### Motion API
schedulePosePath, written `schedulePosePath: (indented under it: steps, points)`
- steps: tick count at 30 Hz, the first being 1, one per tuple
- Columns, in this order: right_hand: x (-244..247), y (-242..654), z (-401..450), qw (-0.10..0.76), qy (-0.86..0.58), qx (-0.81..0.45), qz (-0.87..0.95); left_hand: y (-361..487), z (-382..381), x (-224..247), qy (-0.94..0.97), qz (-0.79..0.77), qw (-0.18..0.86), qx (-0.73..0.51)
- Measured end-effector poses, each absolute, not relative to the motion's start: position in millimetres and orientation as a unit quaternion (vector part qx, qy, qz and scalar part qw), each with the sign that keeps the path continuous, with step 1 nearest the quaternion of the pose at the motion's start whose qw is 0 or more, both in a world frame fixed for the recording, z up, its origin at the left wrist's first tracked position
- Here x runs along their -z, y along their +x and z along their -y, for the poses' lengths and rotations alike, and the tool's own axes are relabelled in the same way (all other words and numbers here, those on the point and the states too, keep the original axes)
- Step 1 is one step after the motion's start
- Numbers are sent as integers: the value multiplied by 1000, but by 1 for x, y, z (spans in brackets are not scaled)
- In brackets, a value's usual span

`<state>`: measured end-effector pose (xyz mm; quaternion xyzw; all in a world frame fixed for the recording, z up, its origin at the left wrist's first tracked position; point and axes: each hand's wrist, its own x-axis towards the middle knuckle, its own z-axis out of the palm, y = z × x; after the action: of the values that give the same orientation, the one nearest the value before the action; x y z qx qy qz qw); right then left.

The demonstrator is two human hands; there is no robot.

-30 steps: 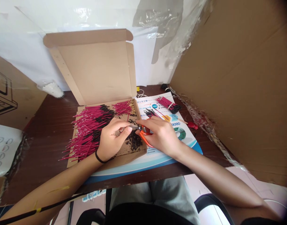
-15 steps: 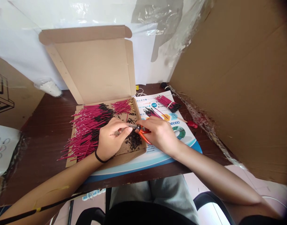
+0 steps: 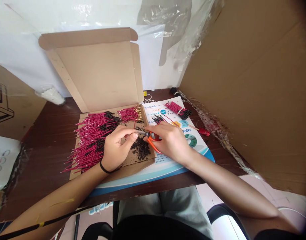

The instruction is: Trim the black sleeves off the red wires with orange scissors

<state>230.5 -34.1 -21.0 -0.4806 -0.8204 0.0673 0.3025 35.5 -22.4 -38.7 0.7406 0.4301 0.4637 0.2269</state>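
Observation:
My right hand (image 3: 171, 141) grips a pair of orange-handled scissors (image 3: 154, 144), with the blades pointing left toward my other hand. The fingers of my left hand (image 3: 119, 146) are pinched together at the blade tips; what they hold, if anything, is too small to make out. Under both hands lies an open cardboard box (image 3: 143, 165). Black scraps (image 3: 142, 148) are scattered over its right part. A large pile of dark red wires with black ends (image 3: 90, 136) fills the left part. A smaller group of red wires with gold-coloured tips (image 3: 129, 114) lies at the back.
Right of the box, a printed sheet (image 3: 172, 160) carries loose black-ended wires (image 3: 158, 119) and a tied wire bundle (image 3: 178, 110). A red-headed item (image 3: 204, 132) lies beyond. Tall cardboard (image 3: 247, 83) walls the right side; a plastic cup (image 3: 53, 95) stands back left.
My hands stay nearly in place, with the scissors still at the left fingertips. The whole view has shifted slightly.

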Motion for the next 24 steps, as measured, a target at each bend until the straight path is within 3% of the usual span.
schedulePosePath:
  steps: [15,24]
  points:
    - [25,236,33,244,-470,-16,848,36,23,38,768,-404,220,-445]
    - [25,232,34,305,-472,-32,827,36,23,39,761,-414,232,-441]
